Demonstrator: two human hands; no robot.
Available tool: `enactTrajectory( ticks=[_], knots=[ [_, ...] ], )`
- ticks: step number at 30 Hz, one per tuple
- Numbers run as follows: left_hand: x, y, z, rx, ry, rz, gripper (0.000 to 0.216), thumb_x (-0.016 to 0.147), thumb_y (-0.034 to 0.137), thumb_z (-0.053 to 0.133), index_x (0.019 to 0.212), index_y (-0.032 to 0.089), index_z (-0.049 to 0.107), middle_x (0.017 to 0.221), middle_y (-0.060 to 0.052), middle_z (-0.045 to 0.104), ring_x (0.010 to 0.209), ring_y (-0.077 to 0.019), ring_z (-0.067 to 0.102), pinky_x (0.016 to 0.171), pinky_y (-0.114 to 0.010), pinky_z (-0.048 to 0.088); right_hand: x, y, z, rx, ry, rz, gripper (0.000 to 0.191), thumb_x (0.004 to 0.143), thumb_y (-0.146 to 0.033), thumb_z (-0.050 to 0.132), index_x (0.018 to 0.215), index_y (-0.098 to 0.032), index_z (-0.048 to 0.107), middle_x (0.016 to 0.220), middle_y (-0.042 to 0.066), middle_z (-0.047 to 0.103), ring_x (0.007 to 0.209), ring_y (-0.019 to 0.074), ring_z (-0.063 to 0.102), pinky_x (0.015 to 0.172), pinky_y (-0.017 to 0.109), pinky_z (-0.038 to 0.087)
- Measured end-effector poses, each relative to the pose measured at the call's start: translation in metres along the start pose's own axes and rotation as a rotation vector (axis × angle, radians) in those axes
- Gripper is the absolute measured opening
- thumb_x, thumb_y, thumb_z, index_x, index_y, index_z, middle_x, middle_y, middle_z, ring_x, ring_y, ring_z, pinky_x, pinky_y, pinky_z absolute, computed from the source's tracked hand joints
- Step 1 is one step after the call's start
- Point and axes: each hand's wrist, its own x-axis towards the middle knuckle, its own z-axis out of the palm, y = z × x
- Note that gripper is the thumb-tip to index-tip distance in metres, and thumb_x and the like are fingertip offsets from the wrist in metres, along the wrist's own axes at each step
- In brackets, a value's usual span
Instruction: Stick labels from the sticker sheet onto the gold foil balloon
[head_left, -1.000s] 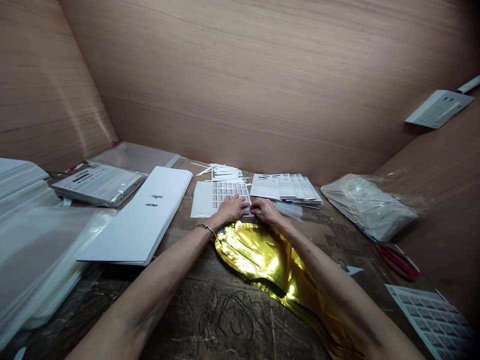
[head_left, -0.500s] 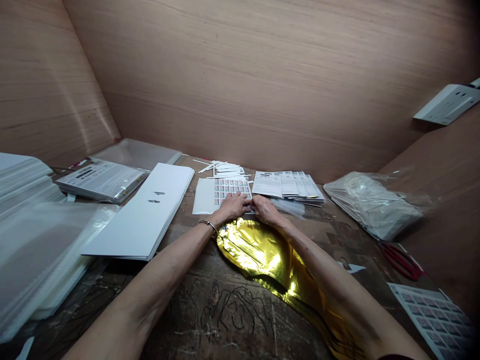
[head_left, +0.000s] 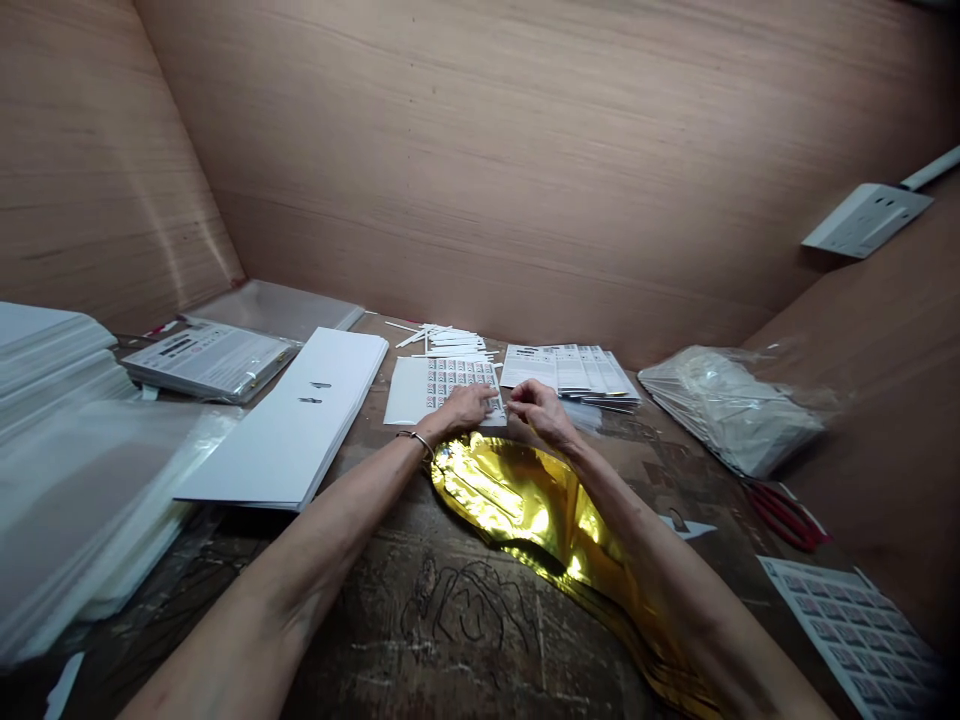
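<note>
My left hand (head_left: pixel 466 408) lies with fingers flat on the near edge of a white sticker sheet (head_left: pixel 442 385) printed with rows of small labels. My right hand (head_left: pixel 536 407) is raised a little beside it, fingertips pinched on something too small to name, maybe a label from the sheet. A flat gold foil balloon (head_left: pixel 525 505) lies on the table between my forearms, partly under my right arm. A thin bracelet sits on my left wrist.
Left: a white card stack (head_left: pixel 300 410), clear plastic sleeves (head_left: pixel 90 490), printed packets (head_left: pixel 206 355). Behind the sheet: loose white strips (head_left: pixel 446 340) and leaflets (head_left: pixel 570 372). Right: a bag of white items (head_left: pixel 731 405), red scissors (head_left: pixel 784 515), another label sheet (head_left: pixel 855 625). Wooden walls surround.
My right hand has lifted off the sticker sheet and its fingers have closed into a pinch. The left hand stays pressed on the sheet.
</note>
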Motion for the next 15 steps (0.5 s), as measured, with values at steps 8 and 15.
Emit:
enactTrajectory(
  ticks=[8,15],
  knots=[
    [-0.063,0.016,-0.030,-0.318,0.616,-0.322,0.022,0.068,0.024,0.043,0.068,0.012,0.061,0.064,-0.003,0.061,0.064,-0.0137,0.055,0.060,-0.022,0.041,-0.048,-0.043,0.019,0.397,0.087,0.287,0.018,0.047,-0.016,0.059,0.055,-0.015,0.044,0.042,-0.007,0.040,0.034,0.0030,0.030,0.036,0.019,0.020],
    [-0.149,0.022,-0.013,-0.514,0.528,-0.510,0.022,0.064,0.030,0.044,0.057,0.012,0.055,0.046,0.001,0.052,0.039,-0.0083,0.045,0.040,-0.018,0.032,-0.066,-0.042,0.051,0.190,0.079,0.342,0.007,0.049,-0.011,0.053,0.053,-0.013,0.048,0.043,-0.005,0.043,0.038,0.0037,0.034,0.039,0.019,0.026]
  ],
)
